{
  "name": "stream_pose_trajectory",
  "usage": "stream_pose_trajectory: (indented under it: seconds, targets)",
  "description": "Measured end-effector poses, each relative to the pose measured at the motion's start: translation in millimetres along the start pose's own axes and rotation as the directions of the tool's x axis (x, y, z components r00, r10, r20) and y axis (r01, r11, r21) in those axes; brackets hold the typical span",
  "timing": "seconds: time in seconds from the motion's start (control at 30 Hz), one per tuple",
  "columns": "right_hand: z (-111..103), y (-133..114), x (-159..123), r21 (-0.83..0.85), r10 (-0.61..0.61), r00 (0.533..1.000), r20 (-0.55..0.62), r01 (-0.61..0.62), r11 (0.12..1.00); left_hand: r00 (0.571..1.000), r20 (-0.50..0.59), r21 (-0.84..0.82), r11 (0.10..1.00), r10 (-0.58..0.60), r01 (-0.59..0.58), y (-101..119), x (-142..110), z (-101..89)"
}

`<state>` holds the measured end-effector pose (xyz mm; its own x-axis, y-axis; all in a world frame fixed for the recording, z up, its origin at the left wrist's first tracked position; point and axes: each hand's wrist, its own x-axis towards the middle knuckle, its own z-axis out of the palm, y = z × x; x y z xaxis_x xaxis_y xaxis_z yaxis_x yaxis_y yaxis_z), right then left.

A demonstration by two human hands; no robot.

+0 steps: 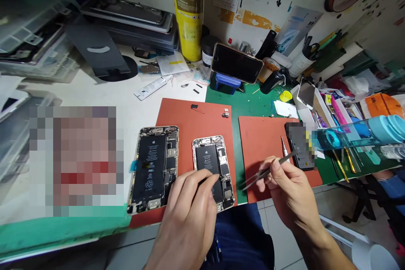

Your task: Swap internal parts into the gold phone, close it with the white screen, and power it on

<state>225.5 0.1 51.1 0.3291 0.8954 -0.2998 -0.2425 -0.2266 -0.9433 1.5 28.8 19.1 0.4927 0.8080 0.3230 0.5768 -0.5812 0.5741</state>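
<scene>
My left hand (191, 215) bends over the lower left part of a smaller opened phone (207, 152), fingers curled together. Whatever its fingertips hold, if anything, is hidden. My right hand (289, 187) grips dark metal tweezers (264, 173) between thumb and fingers; their tips point left, to the right of that phone and apart from it. A larger opened phone (152, 164) lies just left of my left hand. Both phones show a black battery and exposed inner parts, and rest on a red-brown mat (183, 122).
On a second red-brown mat (256, 135) lie a screwdriver (285, 147) and a dark phone-shaped part (299, 139). Behind stand a phone on a blue stand (228, 83) and a yellow spray can (190, 17). A blue bottle (363, 130) and tools crowd the right.
</scene>
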Motion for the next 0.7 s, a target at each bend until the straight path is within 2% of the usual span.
stream_pose_trajectory:
  seconds: [0.2,0.5,0.7]
  targets:
    - [8,19,-8,0.135,0.125,0.985,-0.115,-0.110,0.985,0.994,0.025,0.067,0.992,0.108,-0.110,-16,9,-8.4]
    - [20,28,-6,0.116,0.078,0.974,-0.213,-0.054,0.992,0.988,0.050,0.018,0.989,0.147,-0.148,-18,13,-9.8]
    - [21,28,-6,0.094,0.083,0.972,-0.222,-0.063,0.994,0.987,0.046,0.001,0.988,0.154,-0.154,-20,12,-10.3]
